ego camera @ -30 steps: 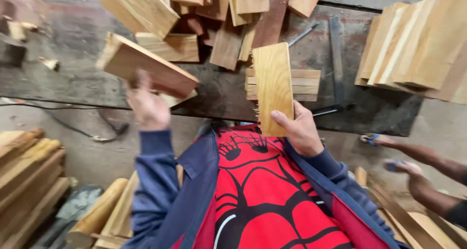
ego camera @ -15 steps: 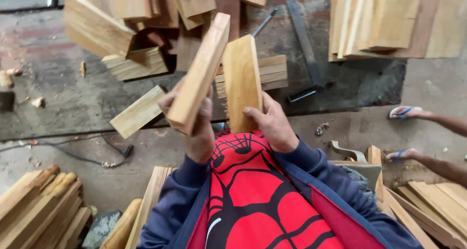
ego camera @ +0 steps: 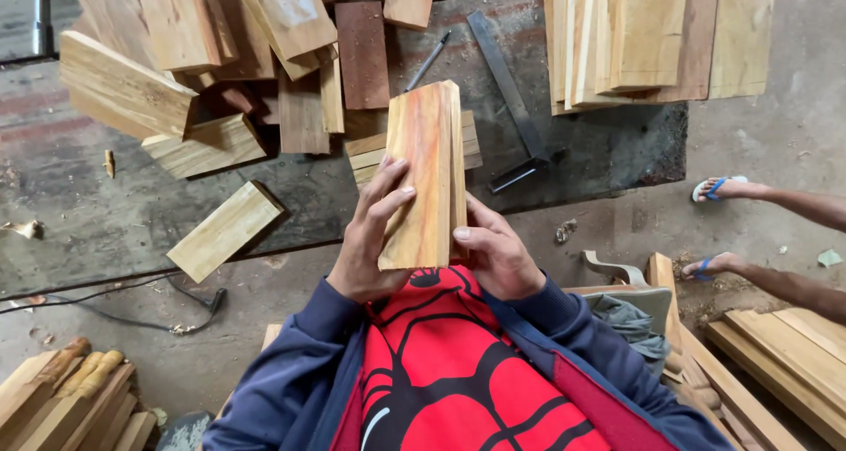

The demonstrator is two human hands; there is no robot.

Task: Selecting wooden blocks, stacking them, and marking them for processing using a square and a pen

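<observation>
Both hands clasp two wooden boards (ego camera: 425, 173) stacked face to face at chest height, long axis pointing away over the workbench (ego camera: 106, 213), left hand (ego camera: 368, 240) fingers spread across the front, right hand (ego camera: 495, 255) pinching the side.

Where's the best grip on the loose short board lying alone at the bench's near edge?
Probably across its two long edges, near the middle, coming from above. The board lies flat on the bench, angled, with bare bench all round it, so both long sides are free. Its near end seems to overhang the bench edge, which may also allow a pinch top and bottom there.
</observation>
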